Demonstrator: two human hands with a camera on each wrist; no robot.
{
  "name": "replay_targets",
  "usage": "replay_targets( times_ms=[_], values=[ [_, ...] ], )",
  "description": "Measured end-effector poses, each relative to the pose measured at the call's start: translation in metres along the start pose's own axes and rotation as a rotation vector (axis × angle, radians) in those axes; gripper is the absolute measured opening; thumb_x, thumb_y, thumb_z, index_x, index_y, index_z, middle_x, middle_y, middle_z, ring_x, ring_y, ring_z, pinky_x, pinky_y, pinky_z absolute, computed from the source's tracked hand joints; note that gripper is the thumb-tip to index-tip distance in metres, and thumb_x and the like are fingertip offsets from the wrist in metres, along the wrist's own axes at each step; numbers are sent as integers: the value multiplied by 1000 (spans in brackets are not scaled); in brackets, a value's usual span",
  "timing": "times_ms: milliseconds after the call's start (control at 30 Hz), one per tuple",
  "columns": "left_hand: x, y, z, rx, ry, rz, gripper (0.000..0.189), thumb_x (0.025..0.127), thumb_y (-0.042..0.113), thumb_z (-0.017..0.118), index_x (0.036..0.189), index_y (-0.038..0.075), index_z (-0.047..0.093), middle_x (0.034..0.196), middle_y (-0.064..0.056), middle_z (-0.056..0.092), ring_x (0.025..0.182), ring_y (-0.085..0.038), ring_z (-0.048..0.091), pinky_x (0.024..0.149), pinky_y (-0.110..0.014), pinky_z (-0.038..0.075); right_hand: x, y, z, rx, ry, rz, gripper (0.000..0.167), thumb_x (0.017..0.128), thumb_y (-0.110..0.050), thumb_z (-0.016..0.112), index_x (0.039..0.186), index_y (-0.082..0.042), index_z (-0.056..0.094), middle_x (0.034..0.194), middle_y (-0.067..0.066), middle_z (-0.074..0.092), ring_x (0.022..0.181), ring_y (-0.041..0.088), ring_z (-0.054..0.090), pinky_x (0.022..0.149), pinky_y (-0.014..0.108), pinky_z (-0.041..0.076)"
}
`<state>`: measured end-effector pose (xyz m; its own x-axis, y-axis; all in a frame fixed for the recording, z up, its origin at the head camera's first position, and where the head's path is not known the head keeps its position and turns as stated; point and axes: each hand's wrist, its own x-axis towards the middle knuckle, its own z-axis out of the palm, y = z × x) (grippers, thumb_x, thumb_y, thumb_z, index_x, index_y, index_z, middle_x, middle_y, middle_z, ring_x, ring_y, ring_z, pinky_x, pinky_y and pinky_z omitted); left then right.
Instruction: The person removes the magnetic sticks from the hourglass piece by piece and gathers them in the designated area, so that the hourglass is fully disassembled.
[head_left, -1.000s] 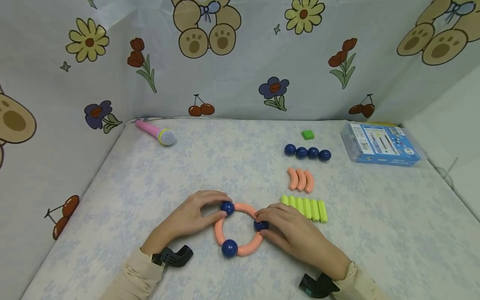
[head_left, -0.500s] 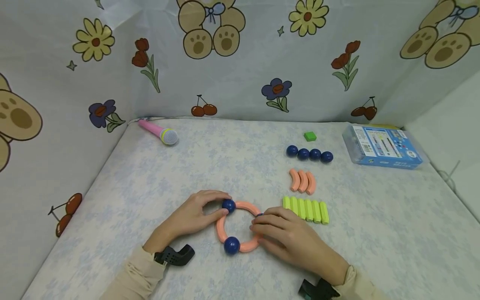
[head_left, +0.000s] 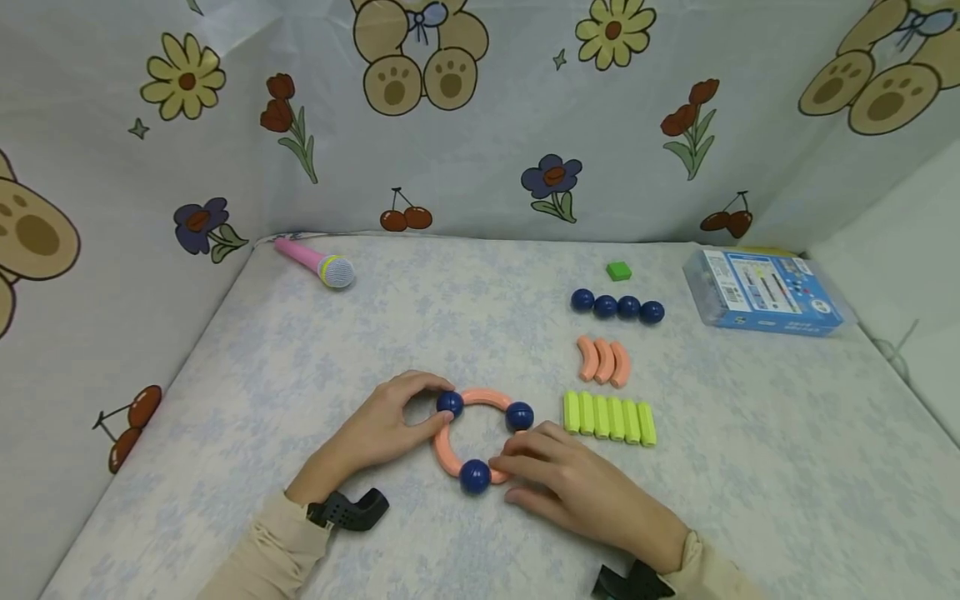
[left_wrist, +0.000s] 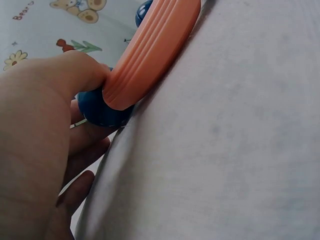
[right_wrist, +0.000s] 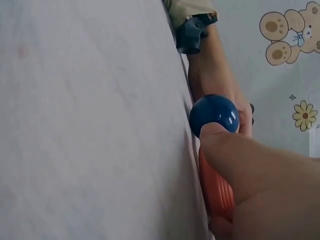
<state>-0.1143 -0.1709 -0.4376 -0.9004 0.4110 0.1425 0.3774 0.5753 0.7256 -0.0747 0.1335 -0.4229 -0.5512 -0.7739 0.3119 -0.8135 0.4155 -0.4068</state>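
A ring of orange curved sticks [head_left: 486, 397] joined by three blue balls lies on the table before me. My left hand [head_left: 390, 425] pinches the upper-left ball [head_left: 450, 404] between thumb and fingers; the left wrist view shows this ball [left_wrist: 104, 111] at the end of a ribbed curved stick [left_wrist: 150, 55]. My right hand [head_left: 573, 483] holds the lower-right curved stick, mostly hidden under its fingers, beside the bottom ball [head_left: 474, 477]. In the right wrist view the thumb lies over that stick [right_wrist: 215, 185], its tip overlapping a blue ball [right_wrist: 214, 114]. The right ball [head_left: 519, 416] is untouched.
Right of the ring lie several lime-green sticks [head_left: 609, 418], three orange curved sticks [head_left: 603, 361], a row of blue balls [head_left: 617, 307] and a green block [head_left: 618, 271]. A blue box [head_left: 765, 290] stands at the back right, a pink toy microphone [head_left: 315, 262] at the back left.
The ring has turned slightly anticlockwise, its right ball moving up and its bottom ball to the right. My right hand has left the right ball for the lower-right curved stick.
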Motion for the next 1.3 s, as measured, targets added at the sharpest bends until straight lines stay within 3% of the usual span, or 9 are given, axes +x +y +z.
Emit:
replay_targets(
  times_ms=[267,433,700,900,1100,1300],
  values=[
    [1,-1,0,-4,0,23,31,96,33,76,124,24,69,124,10,67,122,-11,61,106,-43,50,2,-3,9,-9,52,71,13,98,-39,72,109,-32,69,114,-18,60,96,1,47,76,19,47],
    [1,-1,1,-2,8,31,31,96,34,76,124,23,69,123,10,67,121,-11,62,105,-42,51,2,-4,11,-29,73,88,12,95,-38,76,97,-32,66,107,-19,59,94,1,45,76,20,45],
    [0,0,0,-19,19,27,32,96,32,76,125,21,69,123,8,67,120,-12,63,105,-42,51,1,-3,8,-11,52,82,18,93,-35,79,100,-30,63,107,-19,60,96,3,47,81,24,48],
    [0,1,0,-11,34,18,32,96,29,77,125,20,69,122,7,68,118,-13,64,103,-42,52,0,-1,3,43,62,74,18,93,-23,79,103,-28,65,101,-23,62,102,4,50,84,27,51],
    [-1,2,0,-5,28,-3,33,96,29,77,126,19,68,123,6,68,120,-14,64,105,-43,51,-1,1,1,45,79,40,17,92,-14,74,102,-27,69,98,-22,63,108,6,53,86,26,52],
    [-1,3,0,7,40,-23,34,96,30,76,127,19,68,124,5,67,121,-15,63,106,-44,50,-2,1,-2,54,54,68,23,92,-7,66,101,-27,69,104,-20,64,111,7,54,81,24,52]
  ],
)
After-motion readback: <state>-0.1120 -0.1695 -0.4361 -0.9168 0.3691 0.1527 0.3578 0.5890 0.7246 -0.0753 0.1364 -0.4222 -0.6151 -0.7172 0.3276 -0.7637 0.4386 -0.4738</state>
